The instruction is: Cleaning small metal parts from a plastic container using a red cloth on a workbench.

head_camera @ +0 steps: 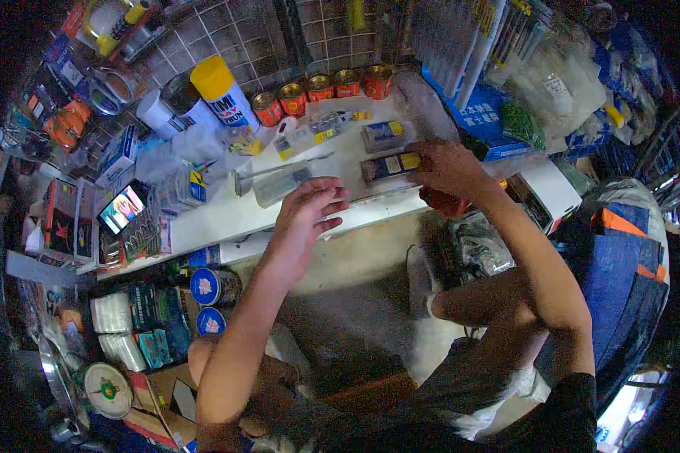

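My left hand (311, 212) is held over the front of the white shelf (204, 226), fingers bent and apart, with nothing in it. Just beyond its fingertips lies a clear plastic case (280, 184), partly covered by the hand. My right hand (450, 170) reaches to the right end of a dark pack with a yellow label (391, 166), near the shelf's front edge. Its fingers overlap that end, but whether they grip it cannot be told. A second clear pack with a blue and yellow label (383, 136) lies behind. Below my right hand shows a red item (445, 203), partly hidden.
Several small red tins (320, 88) line the back beside a yellow-capped spray can (224, 93). Clear bottles (311, 133) lie before them. A lit phone (123, 207) leans at left. At right are a blue box (487, 127) and a white box (549, 192). Blue-lidded cans (205, 287) stand below.
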The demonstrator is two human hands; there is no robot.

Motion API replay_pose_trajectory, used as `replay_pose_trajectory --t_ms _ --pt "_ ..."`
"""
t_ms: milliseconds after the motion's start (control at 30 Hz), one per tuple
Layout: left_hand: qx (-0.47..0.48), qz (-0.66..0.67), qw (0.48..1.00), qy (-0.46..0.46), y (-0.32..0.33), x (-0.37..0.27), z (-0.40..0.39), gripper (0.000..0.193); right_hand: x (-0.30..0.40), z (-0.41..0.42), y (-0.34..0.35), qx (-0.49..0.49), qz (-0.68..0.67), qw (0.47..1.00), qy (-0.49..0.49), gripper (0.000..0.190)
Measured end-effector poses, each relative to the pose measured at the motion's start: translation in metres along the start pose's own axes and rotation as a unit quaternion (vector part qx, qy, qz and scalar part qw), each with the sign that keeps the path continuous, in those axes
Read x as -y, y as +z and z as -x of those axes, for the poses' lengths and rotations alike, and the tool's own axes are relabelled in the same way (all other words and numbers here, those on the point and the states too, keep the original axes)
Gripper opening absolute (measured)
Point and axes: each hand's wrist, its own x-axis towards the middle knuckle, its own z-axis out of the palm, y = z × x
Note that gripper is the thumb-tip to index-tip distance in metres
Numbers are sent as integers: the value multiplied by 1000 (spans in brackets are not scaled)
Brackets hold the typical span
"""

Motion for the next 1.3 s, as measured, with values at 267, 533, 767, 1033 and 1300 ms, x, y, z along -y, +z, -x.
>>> replay_pose_trajectory --t_ms 267,533,767,1033,1300 --pt "-4 -20 999 25 -7 -11 12 27 8 -4 0 -29 7 999 25 58" --pt "6 -33 998 52 -6 -18 20 28 17 -8 2 -19 92 993 69 52" --pt "5 -36 998 60 -7 -25 25 28 15 -15 -21 -78 81 991 71 34" --pt "0 -35 997 75 -5 -31 29 28 2 -27 -21 -94 63 992 -50 25" --pt "-6 -41 997 69 -14 -33 39 26 37 -20 6 38 123 987 -95 28"
